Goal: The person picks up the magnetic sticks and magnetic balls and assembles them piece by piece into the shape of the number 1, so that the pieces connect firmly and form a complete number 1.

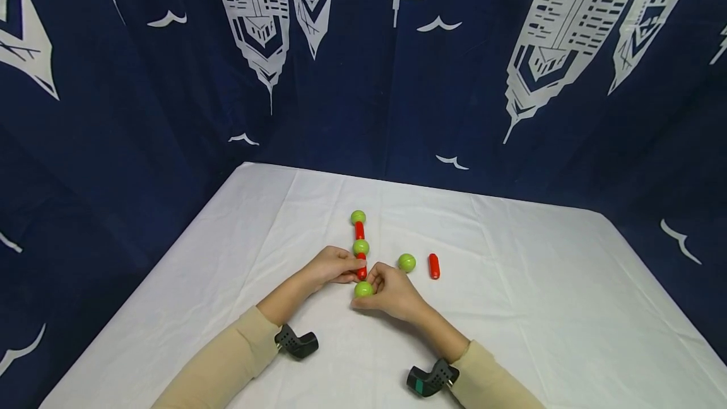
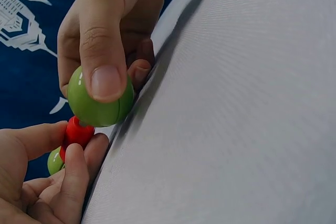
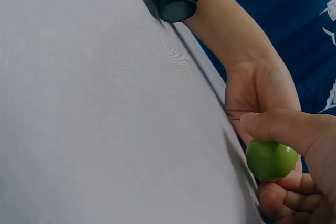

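Observation:
A chain of green balls and red rods runs away from me on the white cloth. My left hand (image 1: 335, 265) pinches its near red rod (image 1: 361, 273) between thumb and fingers. Past that rod come a green ball (image 1: 360, 247), another red rod (image 1: 360, 230) and a far green ball (image 1: 358, 216). In my right hand (image 1: 394, 295) a separate green ball (image 1: 363, 289) is held between thumb and fingers. The left wrist view has this ball right at the end of the red rod (image 2: 79, 134). My left hand hides part of the chain there.
To the right of the chain lie a loose green ball (image 1: 406, 262) and a loose red rod (image 1: 434, 266). White cloth covers the table (image 1: 511, 308). Behind it hangs a dark blue curtain (image 1: 352, 112) with white printed buildings and birds.

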A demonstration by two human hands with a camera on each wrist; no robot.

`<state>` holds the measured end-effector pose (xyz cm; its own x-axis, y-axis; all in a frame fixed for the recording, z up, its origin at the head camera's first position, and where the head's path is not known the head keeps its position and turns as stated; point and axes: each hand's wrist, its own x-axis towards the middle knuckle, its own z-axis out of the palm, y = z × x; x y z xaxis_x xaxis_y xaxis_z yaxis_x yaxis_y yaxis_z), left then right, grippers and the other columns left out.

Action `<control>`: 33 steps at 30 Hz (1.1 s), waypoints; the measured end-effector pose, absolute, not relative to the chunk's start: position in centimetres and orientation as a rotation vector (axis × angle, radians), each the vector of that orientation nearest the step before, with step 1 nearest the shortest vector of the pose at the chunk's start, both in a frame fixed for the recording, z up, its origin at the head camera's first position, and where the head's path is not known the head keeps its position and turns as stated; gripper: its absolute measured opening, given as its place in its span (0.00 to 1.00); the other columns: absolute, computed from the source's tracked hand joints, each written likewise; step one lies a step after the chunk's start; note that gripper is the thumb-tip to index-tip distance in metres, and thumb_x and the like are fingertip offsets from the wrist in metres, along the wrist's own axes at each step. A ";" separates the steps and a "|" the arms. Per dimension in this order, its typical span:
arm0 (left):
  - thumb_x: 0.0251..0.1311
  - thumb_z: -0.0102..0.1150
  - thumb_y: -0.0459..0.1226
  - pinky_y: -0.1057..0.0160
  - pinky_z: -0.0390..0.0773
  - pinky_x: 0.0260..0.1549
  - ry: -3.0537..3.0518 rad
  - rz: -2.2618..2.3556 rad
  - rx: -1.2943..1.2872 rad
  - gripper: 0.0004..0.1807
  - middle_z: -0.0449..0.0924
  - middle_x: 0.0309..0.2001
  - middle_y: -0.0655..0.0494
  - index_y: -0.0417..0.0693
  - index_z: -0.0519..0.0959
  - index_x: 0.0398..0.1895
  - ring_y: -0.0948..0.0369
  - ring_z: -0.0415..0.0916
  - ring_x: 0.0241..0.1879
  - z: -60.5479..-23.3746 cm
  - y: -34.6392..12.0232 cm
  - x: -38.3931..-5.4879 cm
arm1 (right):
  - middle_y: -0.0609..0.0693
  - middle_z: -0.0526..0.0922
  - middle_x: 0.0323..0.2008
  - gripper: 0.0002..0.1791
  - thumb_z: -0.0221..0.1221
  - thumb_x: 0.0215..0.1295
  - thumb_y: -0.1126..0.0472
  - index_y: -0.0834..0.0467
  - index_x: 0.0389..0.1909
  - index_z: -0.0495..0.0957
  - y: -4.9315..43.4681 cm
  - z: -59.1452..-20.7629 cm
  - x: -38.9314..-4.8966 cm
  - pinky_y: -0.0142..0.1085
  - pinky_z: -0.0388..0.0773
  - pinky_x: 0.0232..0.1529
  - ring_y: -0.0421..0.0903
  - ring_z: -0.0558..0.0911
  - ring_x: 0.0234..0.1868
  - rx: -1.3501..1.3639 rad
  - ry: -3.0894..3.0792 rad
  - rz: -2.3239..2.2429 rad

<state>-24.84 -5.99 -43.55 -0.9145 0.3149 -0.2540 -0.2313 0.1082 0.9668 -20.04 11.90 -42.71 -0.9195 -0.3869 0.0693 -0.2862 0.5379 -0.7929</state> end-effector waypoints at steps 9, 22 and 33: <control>0.62 0.64 0.36 0.77 0.77 0.23 2.020 1.844 0.089 0.09 0.78 0.20 0.58 0.37 0.80 0.28 0.70 0.75 0.21 -43.5 -6.1 -24.7 | 0.45 0.72 0.20 0.23 0.77 0.44 0.54 0.59 0.28 0.72 11.5 -43.1 -20.0 0.27 0.67 0.22 0.39 0.71 0.23 -0.584 2.731 -1.352; 0.62 0.64 0.36 0.78 0.76 0.21 2.047 1.823 0.096 0.09 0.77 0.21 0.58 0.40 0.79 0.27 0.71 0.73 0.19 -43.3 -6.1 -24.5 | 0.45 0.72 0.20 0.23 0.76 0.45 0.54 0.59 0.28 0.71 11.3 -43.2 -19.8 0.27 0.66 0.21 0.39 0.70 0.22 -0.527 2.781 -1.389; 0.63 0.64 0.37 0.78 0.76 0.21 2.049 1.803 0.081 0.10 0.78 0.21 0.57 0.39 0.80 0.28 0.71 0.74 0.20 -43.4 -6.0 -24.8 | 0.45 0.71 0.19 0.22 0.77 0.45 0.56 0.60 0.28 0.72 11.3 -43.3 -20.0 0.27 0.66 0.21 0.38 0.70 0.22 -0.525 2.787 -1.425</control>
<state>-24.77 -6.01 -43.36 -0.9150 0.3063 -0.2625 -0.2213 0.1631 0.9615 -20.00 11.33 -43.26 -0.9447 -0.2764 0.1766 -0.3050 0.5423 -0.7829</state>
